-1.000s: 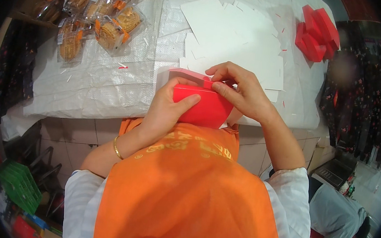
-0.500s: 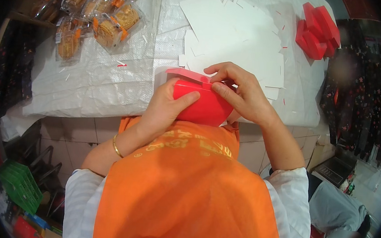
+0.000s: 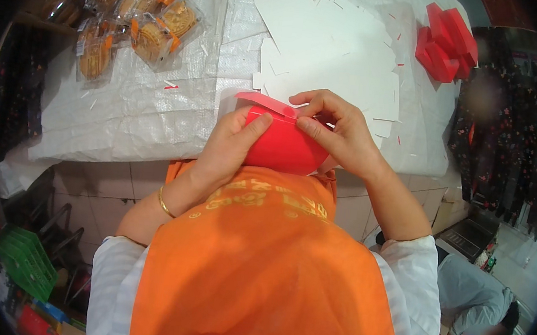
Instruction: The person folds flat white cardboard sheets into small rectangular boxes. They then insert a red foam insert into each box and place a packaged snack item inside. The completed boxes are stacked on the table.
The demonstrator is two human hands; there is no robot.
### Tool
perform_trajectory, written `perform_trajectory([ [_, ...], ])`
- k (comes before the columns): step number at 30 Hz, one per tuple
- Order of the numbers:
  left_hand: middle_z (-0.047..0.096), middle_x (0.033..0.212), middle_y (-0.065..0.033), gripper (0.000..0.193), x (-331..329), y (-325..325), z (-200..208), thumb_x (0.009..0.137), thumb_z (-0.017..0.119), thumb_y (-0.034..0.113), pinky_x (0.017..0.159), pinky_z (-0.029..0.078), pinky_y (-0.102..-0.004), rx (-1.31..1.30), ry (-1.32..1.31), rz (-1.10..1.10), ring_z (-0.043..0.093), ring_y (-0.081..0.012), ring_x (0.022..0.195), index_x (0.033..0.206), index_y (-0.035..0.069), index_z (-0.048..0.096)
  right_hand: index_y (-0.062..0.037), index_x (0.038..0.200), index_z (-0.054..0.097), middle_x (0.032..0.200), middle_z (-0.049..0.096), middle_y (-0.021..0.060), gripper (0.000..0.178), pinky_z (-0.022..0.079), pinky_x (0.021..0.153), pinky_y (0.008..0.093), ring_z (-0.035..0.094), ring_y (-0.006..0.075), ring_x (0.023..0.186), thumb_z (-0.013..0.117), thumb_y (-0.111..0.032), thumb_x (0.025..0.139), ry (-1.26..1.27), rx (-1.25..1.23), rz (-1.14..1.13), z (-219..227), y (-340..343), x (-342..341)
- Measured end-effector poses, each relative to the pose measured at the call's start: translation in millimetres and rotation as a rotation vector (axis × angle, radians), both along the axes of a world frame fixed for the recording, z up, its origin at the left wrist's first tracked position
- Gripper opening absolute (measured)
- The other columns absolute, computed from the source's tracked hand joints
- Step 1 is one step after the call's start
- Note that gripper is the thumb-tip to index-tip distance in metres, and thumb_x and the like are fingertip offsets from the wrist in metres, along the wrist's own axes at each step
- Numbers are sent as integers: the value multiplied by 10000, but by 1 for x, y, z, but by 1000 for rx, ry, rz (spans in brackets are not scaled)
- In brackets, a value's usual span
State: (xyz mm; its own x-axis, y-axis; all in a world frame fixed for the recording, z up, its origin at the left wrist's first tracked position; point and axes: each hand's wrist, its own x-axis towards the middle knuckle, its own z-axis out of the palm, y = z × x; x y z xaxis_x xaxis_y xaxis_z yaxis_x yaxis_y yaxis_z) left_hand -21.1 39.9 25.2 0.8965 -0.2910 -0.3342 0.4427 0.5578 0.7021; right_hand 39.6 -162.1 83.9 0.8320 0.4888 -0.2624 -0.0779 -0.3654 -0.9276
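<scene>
A red folded paper box [image 3: 286, 148] is held close to my orange apron, at the near edge of the table. Its flap stands partly raised along the far side. My left hand [image 3: 232, 139] grips the box's left end, thumb on the red face and fingers behind it. At the upper right corner my right hand [image 3: 337, 127] pinches the edge by the flap between thumb and fingers. Just beyond the box lies a spread of flat white card sheets [image 3: 331, 51].
Several wrapped round pastries [image 3: 154, 40] are heaped at the far left. A cluster of folded red boxes [image 3: 447, 46] sits at the far right. White woven sheeting [image 3: 137, 122] covers the table, with small paper scraps on it. A green crate [image 3: 26, 264] stands low left; another person [image 3: 473, 290] is low right.
My left thumb has shifted up toward the box's top edge. The right hand stays at the corner, and the flap now sits slightly lower over the edge.
</scene>
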Motion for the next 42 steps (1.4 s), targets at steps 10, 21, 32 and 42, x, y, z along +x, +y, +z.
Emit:
perform_trajectory([
  [10,666,1159,-85,315,-1,5,-4,1055,491,213,924,500,-291,5,-37,-35,626,-123,1027,1223,-33,592,-6,1016,647,1213,633,112,96,505,849,279,602,147,988,611,-46,937,-54,-6,31,4,1,-6],
  [21,679,1120,-86,298,-5,7,-5,1058,482,212,895,516,-296,-36,-47,-22,639,-126,988,1177,-30,608,-25,1038,662,1264,627,140,159,540,800,304,667,239,968,620,1,887,-365,-151,138,10,3,-19],
  [32,691,1043,-39,270,-1,9,1,1057,483,200,826,514,-246,-7,-65,-7,626,-74,918,1125,-11,637,-16,1107,691,1288,613,150,257,531,820,274,651,179,981,578,60,889,-296,-178,153,26,-3,-23],
  [42,689,1059,-43,277,0,11,3,1057,488,210,822,512,-240,3,-98,-36,621,-67,929,1129,-16,632,-50,1262,664,1385,529,128,316,536,825,265,628,155,1028,523,-27,981,7,33,136,29,-11,-24],
])
